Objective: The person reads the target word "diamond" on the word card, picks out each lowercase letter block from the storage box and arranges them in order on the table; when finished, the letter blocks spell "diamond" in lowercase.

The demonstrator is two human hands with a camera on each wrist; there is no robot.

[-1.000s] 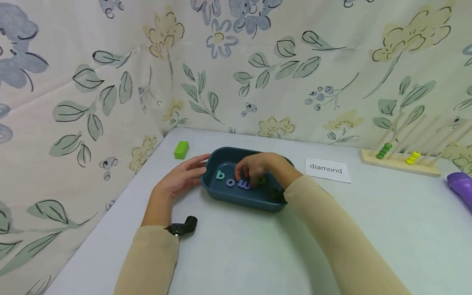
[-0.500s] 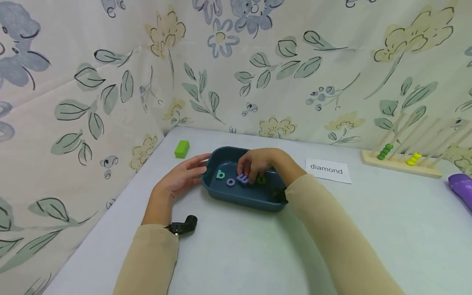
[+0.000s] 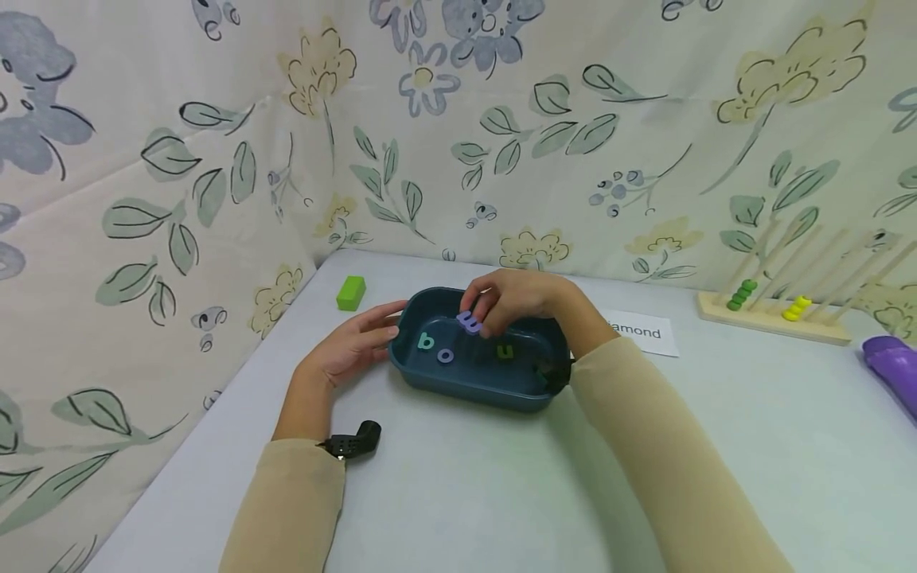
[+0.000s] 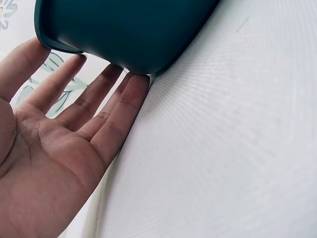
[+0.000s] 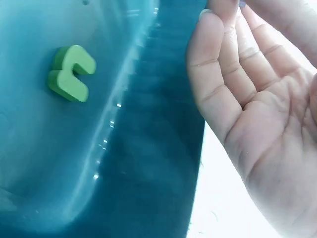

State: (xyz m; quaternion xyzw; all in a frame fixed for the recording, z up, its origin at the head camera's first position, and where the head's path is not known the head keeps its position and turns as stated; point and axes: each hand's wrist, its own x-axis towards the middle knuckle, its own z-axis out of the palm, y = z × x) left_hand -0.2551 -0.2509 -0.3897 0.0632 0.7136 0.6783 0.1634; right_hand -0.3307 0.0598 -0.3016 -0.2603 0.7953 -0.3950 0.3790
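Observation:
Between thumb and fingers, my right hand (image 3: 521,299) pinches a purple letter m (image 3: 469,322) above the dark teal tray (image 3: 466,387). Inside the tray lie a mint letter b (image 3: 426,341), a purple letter o (image 3: 445,356) and a green letter (image 3: 505,351). The right wrist view shows that green letter (image 5: 72,74) on the tray floor, below my right hand (image 5: 257,109); the m is almost wholly hidden there. My left hand (image 3: 354,342) rests against the tray's left end. In the left wrist view its extended fingers (image 4: 119,109) touch the tray's outer wall (image 4: 124,37).
A green block (image 3: 351,293) sits behind my left hand. To the right are a white word card (image 3: 648,334) partly covered by my right arm, a wooden bead rack (image 3: 777,314) and a purple object (image 3: 891,366) at the edge. A floral cloth (image 3: 458,159) hangs behind the table.
My right hand has lifted the purple letter m off the tray floor and moved it up and back. The green letter is now uncovered. My left hand stays at the tray.

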